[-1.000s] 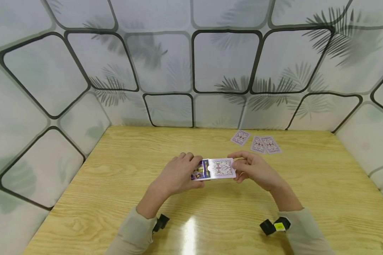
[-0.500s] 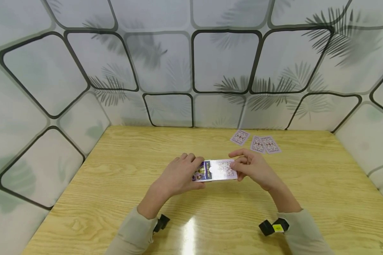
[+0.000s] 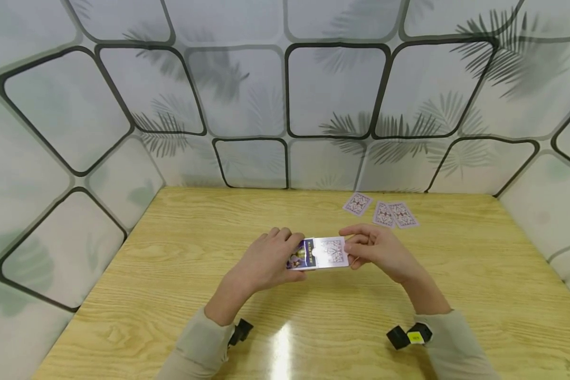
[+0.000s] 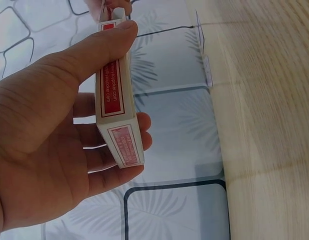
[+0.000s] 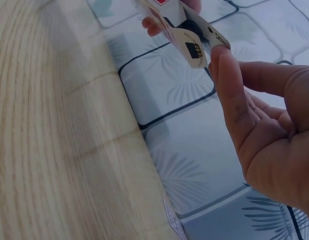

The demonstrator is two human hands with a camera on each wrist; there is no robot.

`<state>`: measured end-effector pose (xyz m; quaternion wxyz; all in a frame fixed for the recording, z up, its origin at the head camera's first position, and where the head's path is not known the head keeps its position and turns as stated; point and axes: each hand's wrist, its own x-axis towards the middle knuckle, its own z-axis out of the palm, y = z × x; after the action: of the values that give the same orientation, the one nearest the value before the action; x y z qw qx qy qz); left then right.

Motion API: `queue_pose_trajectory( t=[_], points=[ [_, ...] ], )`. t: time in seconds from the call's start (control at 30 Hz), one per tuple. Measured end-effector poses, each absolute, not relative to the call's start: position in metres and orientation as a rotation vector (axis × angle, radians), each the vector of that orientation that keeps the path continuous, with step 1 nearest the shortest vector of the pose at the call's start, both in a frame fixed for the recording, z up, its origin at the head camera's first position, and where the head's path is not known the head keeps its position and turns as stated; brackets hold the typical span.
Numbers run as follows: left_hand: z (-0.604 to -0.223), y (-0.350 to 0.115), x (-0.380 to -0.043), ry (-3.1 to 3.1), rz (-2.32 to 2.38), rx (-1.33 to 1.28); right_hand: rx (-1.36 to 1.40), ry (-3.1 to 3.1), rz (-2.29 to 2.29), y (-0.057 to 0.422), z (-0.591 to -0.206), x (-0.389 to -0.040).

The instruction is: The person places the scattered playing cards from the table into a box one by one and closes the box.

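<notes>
Above the table, my left hand [image 3: 266, 261] grips a playing card box [image 3: 302, 254], thumb along one narrow side and fingers under the other. A patterned-back playing card [image 3: 331, 252] sticks out of the box's right end. My right hand [image 3: 377, 253] pinches the card's outer edge between thumb and fingers. In the left wrist view, the box [image 4: 113, 95] shows a red printed side and its far closed end. The right wrist view has the box's flap [image 5: 188, 47] standing out below the pinched card [image 5: 212, 36]. Whether more cards are inside cannot be seen clearly.
Three playing cards lie face down at the back right of the wooden table [image 3: 195, 221]: a single card [image 3: 358, 204] and an overlapping pair [image 3: 401, 215]. A patterned cloth wall [image 3: 334, 95] stands behind and along both sides.
The box has shifted very slightly to the right, and the card sticks out a little less than before. The right hand stays at the card's edge; the cards on the table have not moved.
</notes>
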<state>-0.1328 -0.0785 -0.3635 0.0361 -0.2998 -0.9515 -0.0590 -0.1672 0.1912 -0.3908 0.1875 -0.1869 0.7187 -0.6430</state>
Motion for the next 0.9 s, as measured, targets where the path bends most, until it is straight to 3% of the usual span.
queue_pose_trajectory(
  t=[0.9],
  points=[
    [-0.366, -0.071, -0.132, -2.906, -0.120, -0.952, -0.569, 2.503, -1.553, 0.165, -0.386, -0.152]
  ],
)
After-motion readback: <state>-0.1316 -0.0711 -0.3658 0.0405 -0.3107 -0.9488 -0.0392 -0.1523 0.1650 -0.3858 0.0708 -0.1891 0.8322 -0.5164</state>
